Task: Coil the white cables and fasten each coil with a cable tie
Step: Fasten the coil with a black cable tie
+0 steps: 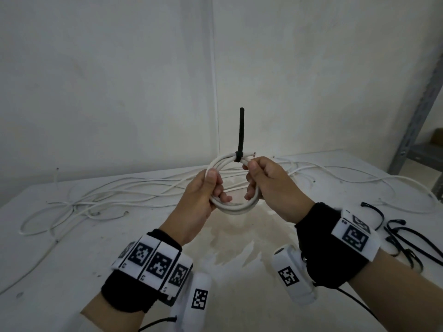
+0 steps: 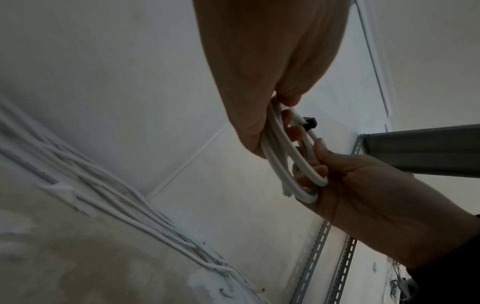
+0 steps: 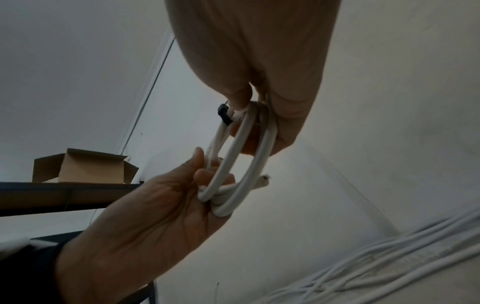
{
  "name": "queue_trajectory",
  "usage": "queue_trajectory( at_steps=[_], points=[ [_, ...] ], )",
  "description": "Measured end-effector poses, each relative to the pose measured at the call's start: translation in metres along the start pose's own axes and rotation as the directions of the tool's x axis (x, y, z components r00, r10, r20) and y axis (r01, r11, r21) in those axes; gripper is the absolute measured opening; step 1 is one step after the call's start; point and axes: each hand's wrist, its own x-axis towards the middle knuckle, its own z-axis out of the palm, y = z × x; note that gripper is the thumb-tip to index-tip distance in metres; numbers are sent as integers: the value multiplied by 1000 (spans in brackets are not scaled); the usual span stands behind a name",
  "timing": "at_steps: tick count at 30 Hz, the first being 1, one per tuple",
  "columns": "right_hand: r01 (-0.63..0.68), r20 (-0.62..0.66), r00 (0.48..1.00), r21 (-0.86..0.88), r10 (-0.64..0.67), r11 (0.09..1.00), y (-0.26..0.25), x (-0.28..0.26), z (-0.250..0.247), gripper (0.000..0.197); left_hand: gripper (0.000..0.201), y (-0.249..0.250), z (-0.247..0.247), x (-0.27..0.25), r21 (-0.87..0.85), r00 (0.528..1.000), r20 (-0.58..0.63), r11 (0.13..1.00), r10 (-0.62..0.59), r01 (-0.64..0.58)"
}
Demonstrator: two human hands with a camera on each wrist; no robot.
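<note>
I hold a small coil of white cable [image 1: 236, 207] upright above the table, both hands on it. My left hand [image 1: 206, 188] grips the coil's left side, thumb on top and fingers curled through the loop. My right hand [image 1: 262, 178] grips the right side near the top. A black cable tie [image 1: 240, 133] is wrapped round the top of the coil, its long tail standing straight up. The tie's head [image 2: 309, 123] shows beside my fingers in the left wrist view, and the same black tie head [image 3: 224, 114] appears in the right wrist view, by the coil [image 3: 244, 156].
Several loose white cables [image 1: 134, 190] sprawl across the white table [image 1: 72, 255] behind my hands. Spare black cable ties [image 1: 405, 238] lie at the right. A grey metal shelf frame [image 1: 417, 111] stands at the far right, with a cardboard box [image 3: 85, 166] on a shelf.
</note>
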Motion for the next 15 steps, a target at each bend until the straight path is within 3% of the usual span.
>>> queue_trajectory(
  at_steps=[8,11,15],
  points=[
    [-42,27,999,9,42,999,4,2,8,20,43,1,-4,0,-194,997,-52,980,-57,46],
    [-64,53,997,18,63,998,7,0,11,17,41,1,-8,3,-102,993,-89,993,-72,63],
    [-68,80,995,20,66,998,9,-2,13,11,37,0,-18,2,142,994,-109,990,4,12]
  ],
)
